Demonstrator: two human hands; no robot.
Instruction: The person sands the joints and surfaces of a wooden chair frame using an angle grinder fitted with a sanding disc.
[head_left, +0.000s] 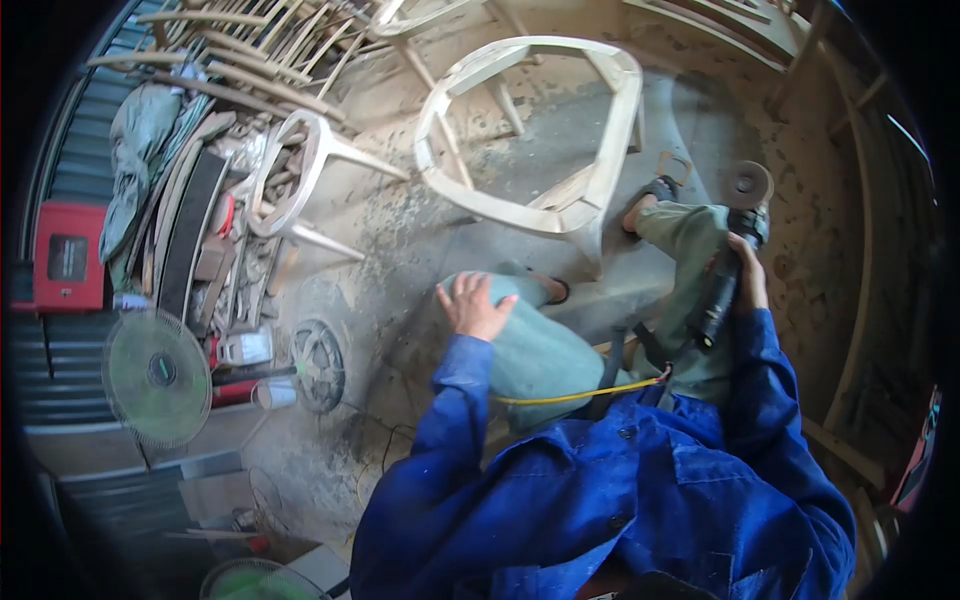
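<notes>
My right hand (750, 272) is wrapped round the black body of an angle grinder (715, 300), held upright along my right thigh. Its round disc (747, 184) points away from me at the top. A yellow cord (575, 395) runs across my lap toward the tool's lower end. Fingers spread, my left hand (478, 306) lies on my left knee and holds nothing. In front of my knees stands a pale wooden chair frame (432, 150) with a rounded seat ring and legs. Neither hand touches it.
Left of it, another pale chair frame (318, 150) leans by a pile of wood scraps (215, 260). Curved wooden parts (250, 75) are heaped at the upper left. A green fan (157, 375) and a red box (70, 257) are at the left. Dust covers the floor (400, 240).
</notes>
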